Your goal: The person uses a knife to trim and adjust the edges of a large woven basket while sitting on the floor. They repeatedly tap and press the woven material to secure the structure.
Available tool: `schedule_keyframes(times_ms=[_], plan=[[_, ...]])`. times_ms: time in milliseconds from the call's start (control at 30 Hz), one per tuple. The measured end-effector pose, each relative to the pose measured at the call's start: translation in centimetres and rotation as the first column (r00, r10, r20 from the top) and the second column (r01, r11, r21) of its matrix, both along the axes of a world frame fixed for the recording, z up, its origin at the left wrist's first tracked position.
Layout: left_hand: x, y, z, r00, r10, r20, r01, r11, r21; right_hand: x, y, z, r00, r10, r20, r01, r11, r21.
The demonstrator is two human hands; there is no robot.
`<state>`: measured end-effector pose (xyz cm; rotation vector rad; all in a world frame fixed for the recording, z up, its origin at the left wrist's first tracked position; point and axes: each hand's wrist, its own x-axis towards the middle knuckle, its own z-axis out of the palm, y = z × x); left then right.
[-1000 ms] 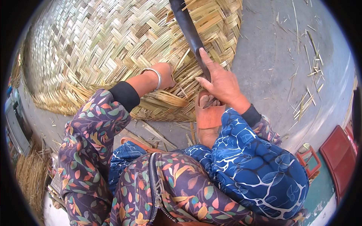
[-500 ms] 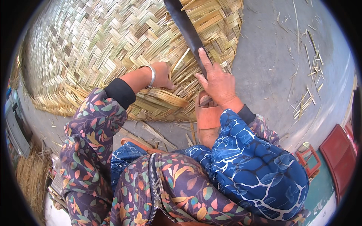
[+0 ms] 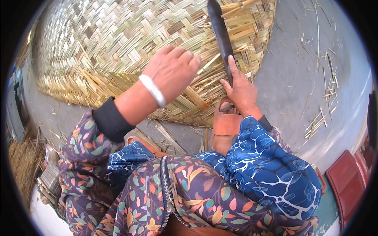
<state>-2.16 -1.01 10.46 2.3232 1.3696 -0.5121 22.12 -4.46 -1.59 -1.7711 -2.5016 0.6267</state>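
A large mat (image 3: 130, 39) of flat, plaited pale straw-coloured strips lies before me, its near edge thick with folded strip ends. My left hand (image 3: 171, 70), a silver bangle at its wrist, is raised over this edge. Its fingers are curled with their tips hidden; a pale strip (image 3: 209, 64) shows just beside them, and whether they grip it is unclear. My right hand (image 3: 241, 90) is wrapped round a long, dark, blade-like tool (image 3: 221, 33), index finger laid along it. The tool points away from me over the mat's right part.
An orange slipper (image 3: 227, 125) on my foot stands at the mat's near corner. Loose strip scraps (image 3: 317, 125) litter the grey floor (image 3: 287, 94) on the right. A dark red flat panel (image 3: 346, 185) is at the lower right. Straw-like stalks (image 3: 23, 167) lie at the left.
My left hand has risen off the mat's edge strips, its back now turned up. My right hand keeps its hold on the dark tool. The whole view has shifted slightly.
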Motion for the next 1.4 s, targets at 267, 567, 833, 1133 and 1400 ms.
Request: schedule_keyframes(times_ms=[267,567,833,1133,1400], plan=[[-4.1,-13.9,-7.9,0.949,-0.313,0.04,0.279,0.892,0.357,-0.1,0.2,1.0,0.998,-0.002,-0.066,-0.001,0.999,-0.053],[-5.8,-13.8,-12.9,0.921,-0.104,0.376,0.067,0.992,0.11,-0.7,0.2,3.2,0.99,-0.033,-0.135,0.003,0.976,-0.218],[-8.6,-15.4,-9.6,0.905,-0.228,0.36,0.006,0.851,0.525,0.5,-1.5,5.6,0.935,-0.057,-0.35,-0.069,0.939,-0.337],[-26.4,-15.6,-7.6,-0.137,0.769,0.624,-0.95,-0.281,0.137,-1.6,1.2,11.8,0.891,0.291,-0.348,-0.362,0.919,-0.158],[-31.1,-15.2,-11.6,-0.144,0.838,0.526,-0.99,-0.127,-0.068,-6.0,5.2,18.6,0.733,0.676,-0.071,-0.68,0.729,-0.074]])
